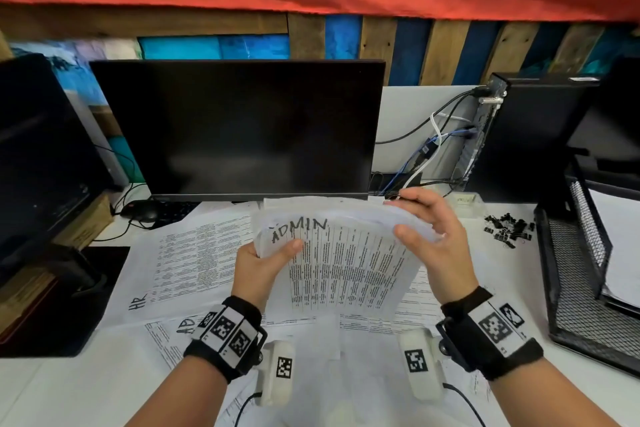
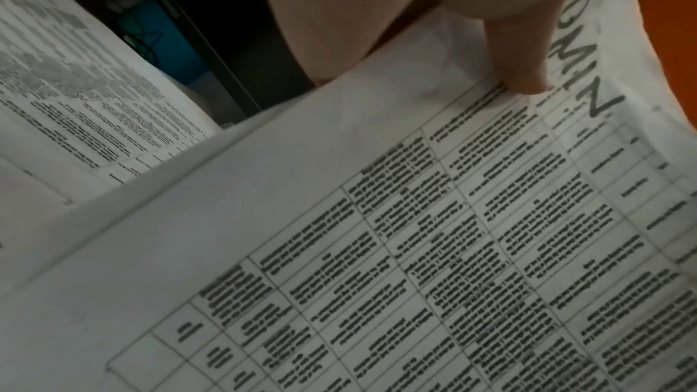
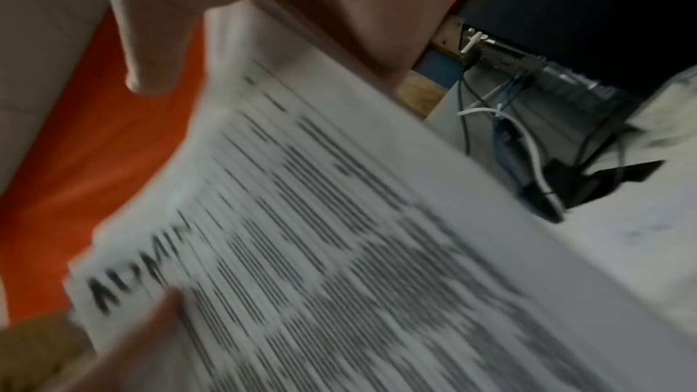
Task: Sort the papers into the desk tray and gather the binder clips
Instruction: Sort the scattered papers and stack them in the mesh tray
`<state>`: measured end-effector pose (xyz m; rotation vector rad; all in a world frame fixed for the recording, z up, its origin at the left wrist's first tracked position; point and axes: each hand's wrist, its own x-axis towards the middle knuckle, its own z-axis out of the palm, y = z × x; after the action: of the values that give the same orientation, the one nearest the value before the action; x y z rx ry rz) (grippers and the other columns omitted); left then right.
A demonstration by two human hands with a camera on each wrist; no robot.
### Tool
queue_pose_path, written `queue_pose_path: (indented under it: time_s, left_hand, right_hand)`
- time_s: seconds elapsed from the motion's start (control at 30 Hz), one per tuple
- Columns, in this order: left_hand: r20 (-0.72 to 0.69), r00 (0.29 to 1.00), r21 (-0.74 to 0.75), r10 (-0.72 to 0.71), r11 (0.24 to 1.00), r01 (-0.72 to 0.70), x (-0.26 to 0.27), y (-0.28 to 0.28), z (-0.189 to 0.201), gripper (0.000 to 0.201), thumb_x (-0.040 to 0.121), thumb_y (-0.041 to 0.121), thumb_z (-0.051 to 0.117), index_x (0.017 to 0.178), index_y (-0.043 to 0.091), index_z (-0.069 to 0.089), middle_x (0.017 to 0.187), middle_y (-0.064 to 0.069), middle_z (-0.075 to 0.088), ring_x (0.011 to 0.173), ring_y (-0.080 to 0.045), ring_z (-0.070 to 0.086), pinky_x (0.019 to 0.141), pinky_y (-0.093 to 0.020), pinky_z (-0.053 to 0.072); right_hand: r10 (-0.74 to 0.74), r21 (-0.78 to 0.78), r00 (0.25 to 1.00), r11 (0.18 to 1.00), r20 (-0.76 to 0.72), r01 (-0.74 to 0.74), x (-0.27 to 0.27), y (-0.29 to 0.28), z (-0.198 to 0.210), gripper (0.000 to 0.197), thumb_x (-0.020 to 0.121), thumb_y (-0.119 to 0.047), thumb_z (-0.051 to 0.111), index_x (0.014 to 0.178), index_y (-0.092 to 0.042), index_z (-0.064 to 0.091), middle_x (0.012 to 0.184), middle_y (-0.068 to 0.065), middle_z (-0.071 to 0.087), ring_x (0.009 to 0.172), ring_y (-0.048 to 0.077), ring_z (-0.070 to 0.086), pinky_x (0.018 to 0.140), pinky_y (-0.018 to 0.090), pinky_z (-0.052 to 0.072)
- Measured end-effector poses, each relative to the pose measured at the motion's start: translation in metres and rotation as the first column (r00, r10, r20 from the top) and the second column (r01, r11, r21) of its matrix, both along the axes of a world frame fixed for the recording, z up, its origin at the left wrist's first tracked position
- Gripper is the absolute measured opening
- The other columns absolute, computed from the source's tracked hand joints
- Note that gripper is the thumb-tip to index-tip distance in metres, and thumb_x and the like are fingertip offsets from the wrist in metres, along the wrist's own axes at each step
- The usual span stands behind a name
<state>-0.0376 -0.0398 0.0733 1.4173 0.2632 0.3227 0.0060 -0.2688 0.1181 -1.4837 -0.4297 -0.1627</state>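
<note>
my hands (image 1: 263,263): 2 | held paper stack (image 1: 346,263): 1, sheets uncountable | loose sheets on desk (image 1: 194,253): several | binder clips (image 1: 509,230): 1 heap, too small to count | mesh tray (image 1: 581,274): 1 | monitors (image 1: 239,128): 2

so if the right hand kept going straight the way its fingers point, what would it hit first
Probably the cables behind the desk, beside the monitor; the right hand points forward and slightly left while gripping the paper stack. Depth is unclear.

Held up between left hand (image 1: 258,265) and right hand (image 1: 438,243): ADMIN stack (image 1: 346,253), before the monitor (image 1: 239,128). Beneath, loose sheets (image 1: 194,260) across the desk (image 1: 52,381). Off right, binder clips (image 1: 509,229), then mesh tray (image 1: 575,288) holding paper.
</note>
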Motion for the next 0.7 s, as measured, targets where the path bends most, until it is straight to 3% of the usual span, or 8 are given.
queue_pose_path:
  time_s: [0.07,0.13,0.2,0.3,0.37,0.5,0.57,0.7]
  left_hand:
    - [0.039,0.999,0.018,0.001,1.000,-0.001,-0.004,-0.005,0.004,0.010,0.069,0.013,0.075,0.073,0.020,0.069,0.071,0.005,0.074,0.073,-0.007,0.071,0.090,-0.047,0.053]
    - [0.144,0.989,0.027,0.039,0.999,-0.044,-0.007,-0.010,0.011,0.027,0.064,0.036,0.079,0.081,0.019,0.068,0.075,0.008,0.075,0.077,-0.006,0.070,0.085,-0.035,0.056]
    - [0.283,0.950,0.067,0.130,0.986,-0.155,-0.009,-0.015,0.026,0.050,0.057,0.062,0.074,0.083,0.020,0.066,0.076,0.013,0.072,0.075,-0.001,0.067,0.075,-0.017,0.054]
    - [0.414,0.879,0.151,0.239,0.934,-0.325,-0.007,-0.022,0.043,0.017,0.080,0.037,0.064,0.071,0.022,0.063,0.060,0.019,0.060,0.059,0.004,0.051,0.061,-0.008,0.041]
    - [0.400,0.857,0.132,0.326,0.904,-0.406,-0.002,-0.023,0.046,0.026,0.086,0.014,0.061,0.061,0.019,0.059,0.050,0.015,0.050,0.050,0.000,0.041,0.053,-0.009,0.034]
    - [0.503,0.825,0.092,0.258,0.933,-0.348,-0.004,-0.014,0.036,0.014,0.083,0.024,0.057,0.083,0.010,0.059,0.072,0.006,0.062,0.071,-0.008,0.058,0.070,-0.016,0.046]
    - [0.528,0.840,0.199,0.126,0.943,-0.267,-0.009,-0.005,0.018,0.050,0.079,0.051,0.061,0.109,0.012,0.053,0.088,-0.001,0.063,0.084,-0.013,0.061,0.076,-0.017,0.048]
    - [0.383,0.924,0.347,-0.002,0.927,-0.142,-0.018,0.005,-0.022,0.075,0.060,0.080,0.057,0.122,0.039,0.045,0.109,0.030,0.057,0.104,-0.001,0.056,0.088,-0.014,0.045]
  right_hand:
    - [-0.001,-0.106,0.994,0.994,-0.114,-0.011,-0.006,-0.001,-0.016,0.034,0.064,-0.028,0.083,0.092,-0.022,0.065,0.086,-0.007,0.074,0.080,0.004,0.069,0.069,0.018,0.054]
    - [-0.038,-0.128,0.979,0.992,-0.200,0.012,-0.012,0.002,-0.033,0.018,0.066,-0.023,0.079,0.074,-0.017,0.064,0.065,-0.008,0.071,0.059,0.004,0.066,0.060,0.021,0.051]
    - [-0.053,-0.094,0.972,0.995,-0.230,0.032,-0.013,0.005,-0.043,0.012,0.071,-0.014,0.078,0.078,-0.018,0.069,0.074,-0.004,0.075,0.067,0.008,0.069,0.064,0.018,0.053]
    - [-0.037,-0.048,0.970,0.999,-0.239,0.026,-0.015,0.007,-0.044,0.017,0.072,-0.006,0.077,0.079,-0.021,0.072,0.077,-0.001,0.076,0.067,0.009,0.068,0.063,0.012,0.053]
    - [-0.022,-0.038,0.969,0.999,-0.247,0.013,-0.015,0.008,-0.042,0.020,0.073,-0.005,0.076,0.080,-0.022,0.070,0.074,-0.007,0.075,0.070,0.003,0.070,0.064,0.009,0.051]
    - [-0.020,-0.019,0.964,1.000,-0.266,0.015,-0.013,0.009,-0.041,0.026,0.075,-0.005,0.074,0.091,-0.025,0.070,0.088,-0.010,0.076,0.085,0.003,0.071,0.074,0.013,0.054]
    - [-0.038,-0.020,0.957,0.999,-0.287,0.033,-0.010,0.011,-0.042,0.025,0.077,-0.008,0.074,0.095,-0.024,0.070,0.094,-0.006,0.076,0.091,0.009,0.071,0.082,0.025,0.054]
    - [-0.065,-0.049,0.949,0.997,-0.309,0.053,-0.004,0.015,-0.042,0.019,0.078,-0.009,0.073,0.091,-0.023,0.070,0.090,-0.005,0.076,0.088,0.008,0.071,0.086,0.031,0.054]
